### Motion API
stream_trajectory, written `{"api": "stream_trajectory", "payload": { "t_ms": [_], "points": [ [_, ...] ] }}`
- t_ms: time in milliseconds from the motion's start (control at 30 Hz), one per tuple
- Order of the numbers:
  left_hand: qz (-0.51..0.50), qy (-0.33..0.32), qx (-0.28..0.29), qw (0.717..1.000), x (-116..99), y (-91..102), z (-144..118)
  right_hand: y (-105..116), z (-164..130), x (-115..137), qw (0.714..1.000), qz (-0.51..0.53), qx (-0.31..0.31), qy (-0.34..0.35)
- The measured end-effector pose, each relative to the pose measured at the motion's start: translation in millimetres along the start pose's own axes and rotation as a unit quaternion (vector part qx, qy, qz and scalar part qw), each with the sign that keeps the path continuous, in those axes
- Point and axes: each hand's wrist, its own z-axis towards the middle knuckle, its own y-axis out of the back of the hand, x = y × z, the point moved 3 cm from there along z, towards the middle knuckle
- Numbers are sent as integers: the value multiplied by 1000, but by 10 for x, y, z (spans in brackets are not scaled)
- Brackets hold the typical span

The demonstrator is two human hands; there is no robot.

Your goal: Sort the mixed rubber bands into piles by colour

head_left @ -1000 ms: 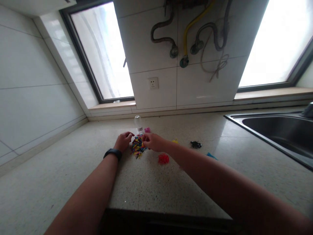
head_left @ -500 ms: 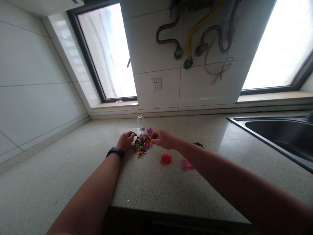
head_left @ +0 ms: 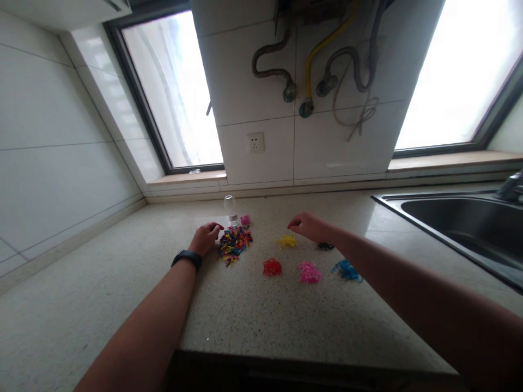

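Note:
A mixed heap of small colourful rubber bands (head_left: 235,243) lies on the counter. My left hand (head_left: 206,237) rests at its left edge, fingers slightly apart and holding nothing visible. To the right, my right hand (head_left: 306,225) hovers just behind a small pile of yellow rubber bands (head_left: 286,242). Its fingers are pinched together; anything between them is too small to make out. Separate piles of red bands (head_left: 272,267), pink bands (head_left: 310,272) and blue bands (head_left: 347,270) lie nearer me. Black bands (head_left: 326,246) sit partly under my right forearm.
Behind the heap stand a clear bottle (head_left: 230,211), apparently upside down, and a small pink object (head_left: 245,220). A steel sink (head_left: 386,202) is set into the counter (head_left: 245,321) at right. Hoses and a wall socket (head_left: 255,142) are on the tiled wall.
My right hand has moved right from the mixed heap to behind the yellow pile, uncovering the yellow and blue piles. My left hand stays beside the heap. The view has shifted slightly.

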Motion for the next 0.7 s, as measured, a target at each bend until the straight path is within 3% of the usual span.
{"api": "stream_trajectory", "payload": {
  "t_ms": [133,233,333,533,700],
  "points": [
    [-2,1,3,1000,-7,-2,-1,156,-251,-492,997,24,-76,-20],
    [-8,5,6,1000,-20,-13,-8,263,-492,-882,980,91,-158,-77],
    [-18,8,8,1000,-36,-14,-27,292,-639,-1129,964,161,-164,-135],
    [-55,28,1,998,-46,43,-74,250,-617,-1253,970,168,-124,-123],
    [-90,24,57,994,-276,81,-28,274,-637,-1276,959,221,-114,-135]
  ]
}}
